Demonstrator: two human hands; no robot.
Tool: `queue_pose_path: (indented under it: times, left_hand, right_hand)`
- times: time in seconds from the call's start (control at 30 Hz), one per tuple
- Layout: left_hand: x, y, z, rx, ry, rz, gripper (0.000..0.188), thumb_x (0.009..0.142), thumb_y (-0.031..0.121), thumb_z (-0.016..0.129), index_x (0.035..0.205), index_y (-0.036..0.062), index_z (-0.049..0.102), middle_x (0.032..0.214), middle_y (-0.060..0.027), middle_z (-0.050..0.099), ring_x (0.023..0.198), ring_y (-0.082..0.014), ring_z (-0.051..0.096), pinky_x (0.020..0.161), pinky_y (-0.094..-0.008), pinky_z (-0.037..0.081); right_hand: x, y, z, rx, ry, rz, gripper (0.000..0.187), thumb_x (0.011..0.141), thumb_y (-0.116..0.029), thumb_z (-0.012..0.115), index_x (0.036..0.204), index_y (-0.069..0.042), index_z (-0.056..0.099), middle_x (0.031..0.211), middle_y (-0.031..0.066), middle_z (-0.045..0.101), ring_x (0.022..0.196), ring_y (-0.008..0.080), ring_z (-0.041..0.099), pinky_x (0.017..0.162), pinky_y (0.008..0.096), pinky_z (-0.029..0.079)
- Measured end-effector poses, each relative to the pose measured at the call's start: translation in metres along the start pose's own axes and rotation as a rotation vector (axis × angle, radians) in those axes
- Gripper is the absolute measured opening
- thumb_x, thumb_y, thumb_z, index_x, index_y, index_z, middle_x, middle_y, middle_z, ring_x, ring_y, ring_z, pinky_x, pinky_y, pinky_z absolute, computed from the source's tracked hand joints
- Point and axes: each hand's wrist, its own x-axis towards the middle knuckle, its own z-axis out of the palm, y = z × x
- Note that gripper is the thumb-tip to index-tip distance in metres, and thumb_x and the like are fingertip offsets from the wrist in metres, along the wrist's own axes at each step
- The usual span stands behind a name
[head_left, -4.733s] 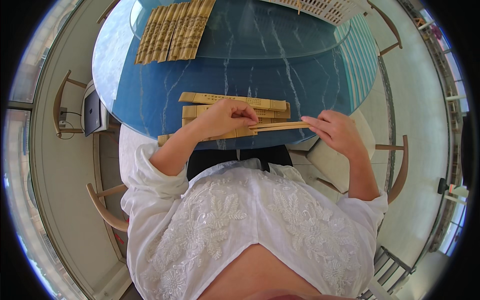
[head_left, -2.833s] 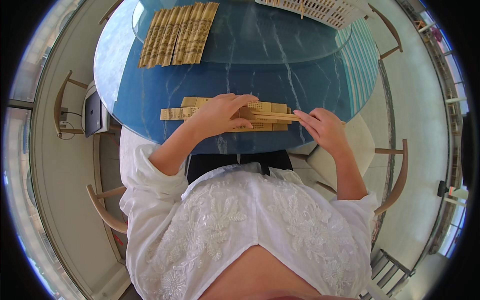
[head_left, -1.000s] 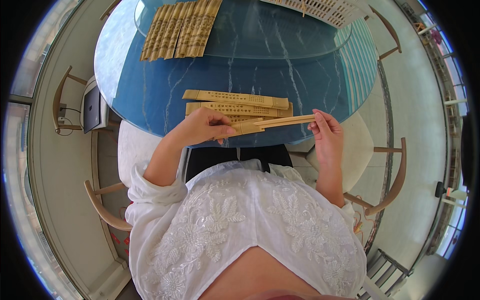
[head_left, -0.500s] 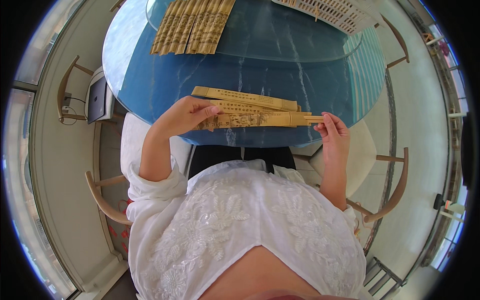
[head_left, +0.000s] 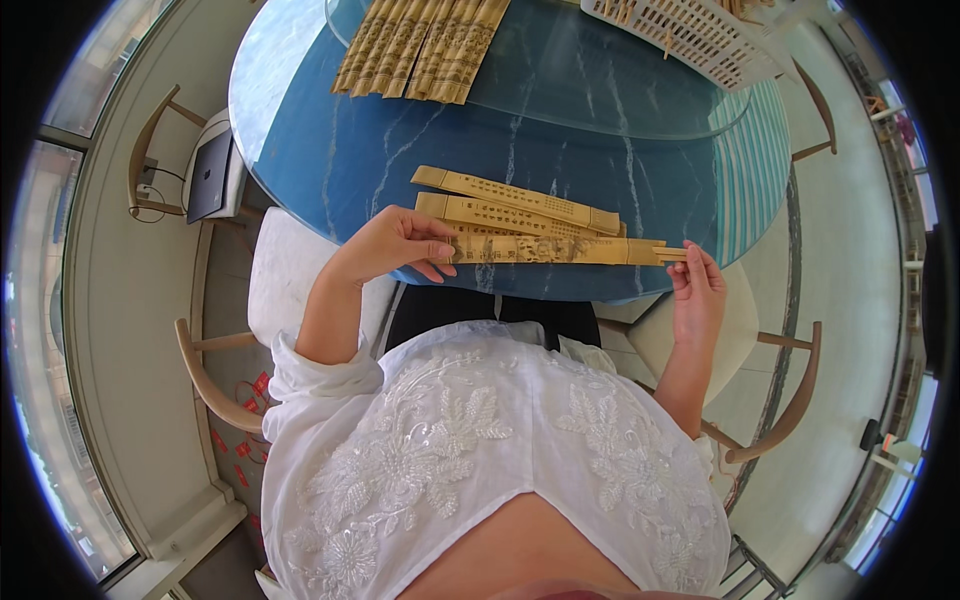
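Right thumb and fingers pinch the exposed chopstick ends (head_left: 672,255) at right hand (head_left: 698,275); left hand (head_left: 405,245) closes on the other end of the tan printed sleeve (head_left: 545,250) — level between the 2 hands, above the blue table's (head_left: 480,140) near edge. Beyond: flat sleeves (head_left: 515,202), then packet row (head_left: 420,50) — white basket (head_left: 705,45) right.
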Motion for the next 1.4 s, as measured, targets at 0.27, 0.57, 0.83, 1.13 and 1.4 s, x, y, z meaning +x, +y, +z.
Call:
queue_pose_path:
  times: [0.27,0.57,0.83,1.13,1.4]
  left_hand:
    - [-0.001,0.008,0.011,0.068,0.003,-0.002,0.032,0.086,0.003,0.07,0.114,-0.0105,0.061,0.091,-0.0161,0.07,0.074,-0.0212,0.071,0.061,-0.0273,0.059]
    - [0.007,0.0,0.021,0.078,0.02,0.06,0.03,0.087,0.006,0.072,0.109,-0.0117,0.063,0.086,-0.0116,0.07,0.07,-0.015,0.068,0.064,-0.0246,0.057]
    - [0.012,0.0,0.023,0.078,0.056,0.092,0.03,0.088,0.007,0.07,0.111,-0.0112,0.064,0.086,-0.0133,0.07,0.072,-0.0166,0.069,0.065,-0.026,0.058]
    - [0.007,-0.01,0.029,-0.131,0.057,0.064,0.027,0.089,0.01,0.07,0.109,-0.0065,0.065,0.086,-0.0105,0.07,0.071,-0.0153,0.069,0.061,-0.0262,0.057]
    - [0.017,-0.018,0.04,-0.122,0.095,0.081,0.024,0.091,0.009,0.066,0.11,-0.0067,0.064,0.087,-0.0096,0.068,0.07,-0.0141,0.067,0.059,-0.0241,0.056]
  right_hand:
    - [-0.003,0.007,0.012,0.01,0.031,-0.036,0.019,0.093,-0.01,0.065,0.106,0.003,0.067,0.082,0.0042,0.065,0.073,0.0099,0.062,0.073,0.0263,0.056]
    - [-0.001,0.001,0.012,0.008,0.031,-0.073,0.018,0.092,-0.009,0.066,0.105,0.003,0.067,0.084,0.0044,0.065,0.074,0.0101,0.062,0.074,0.0264,0.056]
    - [-0.006,0.02,0.029,-0.038,0.055,-0.109,0.022,0.093,-0.01,0.065,0.111,0.003,0.068,0.09,0.0049,0.066,0.079,0.0093,0.059,0.074,0.0237,0.051]
    - [-0.012,0.029,0.045,-0.21,0.122,-0.352,0.025,0.096,-0.007,0.058,0.119,0.002,0.065,0.11,0.0058,0.064,0.092,0.0101,0.059,0.083,0.0238,0.049]
    - [-0.01,0.028,0.049,-0.089,0.04,-0.349,0.029,0.094,-0.004,0.062,0.122,-0.001,0.063,0.116,0.0058,0.064,0.097,0.0085,0.059,0.086,0.0233,0.048]
